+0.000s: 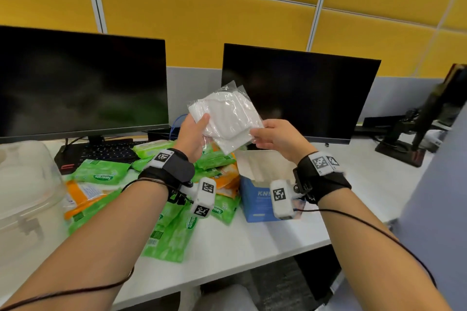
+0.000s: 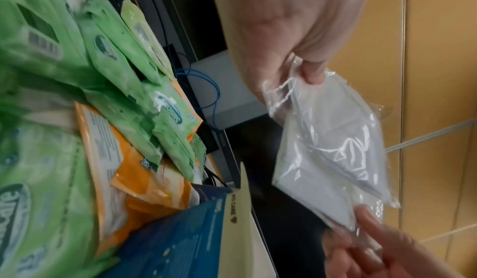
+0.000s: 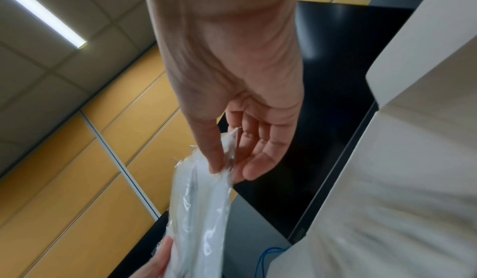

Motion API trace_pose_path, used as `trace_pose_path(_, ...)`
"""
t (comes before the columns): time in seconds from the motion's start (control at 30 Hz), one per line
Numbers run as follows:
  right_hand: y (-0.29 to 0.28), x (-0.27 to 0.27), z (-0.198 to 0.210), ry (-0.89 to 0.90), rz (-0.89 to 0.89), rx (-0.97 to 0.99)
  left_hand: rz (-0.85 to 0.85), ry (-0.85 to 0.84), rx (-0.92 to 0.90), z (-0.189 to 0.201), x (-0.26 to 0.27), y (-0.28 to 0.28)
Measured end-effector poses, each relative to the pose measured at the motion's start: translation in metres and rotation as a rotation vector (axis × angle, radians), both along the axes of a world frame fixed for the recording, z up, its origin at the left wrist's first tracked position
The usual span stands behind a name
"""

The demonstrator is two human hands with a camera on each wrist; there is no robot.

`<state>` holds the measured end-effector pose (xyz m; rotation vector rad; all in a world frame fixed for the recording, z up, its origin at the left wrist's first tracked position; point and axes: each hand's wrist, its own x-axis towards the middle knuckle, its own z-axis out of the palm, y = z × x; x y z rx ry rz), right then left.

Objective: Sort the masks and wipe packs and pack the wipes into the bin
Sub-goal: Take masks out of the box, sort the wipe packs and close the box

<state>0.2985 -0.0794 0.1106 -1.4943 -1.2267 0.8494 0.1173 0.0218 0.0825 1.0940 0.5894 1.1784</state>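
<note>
I hold a small stack of white masks in clear plastic sleeves (image 1: 227, 115) (image 2: 327, 145) (image 3: 201, 207) up in the air above the desk, between both hands. My left hand (image 1: 194, 129) (image 2: 284, 43) grips the stack's left edge, thumb on top. My right hand (image 1: 273, 134) (image 3: 232, 139) pinches its lower right corner between thumb and fingers. Below lie several green wipe packs (image 1: 101, 173) (image 2: 123, 74) and orange wipe packs (image 1: 83, 194) (image 2: 144, 182) in a loose heap. An open blue mask box (image 1: 257, 199) (image 2: 180, 237) stands right of the heap, under my right wrist.
A clear plastic bin (image 1: 22, 184) sits at the desk's left edge. Two dark monitors (image 1: 80, 83) (image 1: 298, 93) stand behind, a black keyboard (image 1: 101, 153) under the left one. Bare white desk (image 1: 252, 242) runs along the front, and a grey partition (image 1: 439, 222) rises on the right.
</note>
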Motion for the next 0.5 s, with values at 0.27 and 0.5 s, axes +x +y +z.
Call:
trace_pose_path(0.27, -0.024, 0.039, -0.009, 0.208, -0.067, -0.048, 0.006, -0.068, -0.126, 0.000, 0.052, -0.005)
trace_pose_path(0.5, -0.043, 0.082, 0.000, 0.019, -0.470, 0.160, 0.185, -0.159, -0.208, -0.007, 0.073, 0.000)
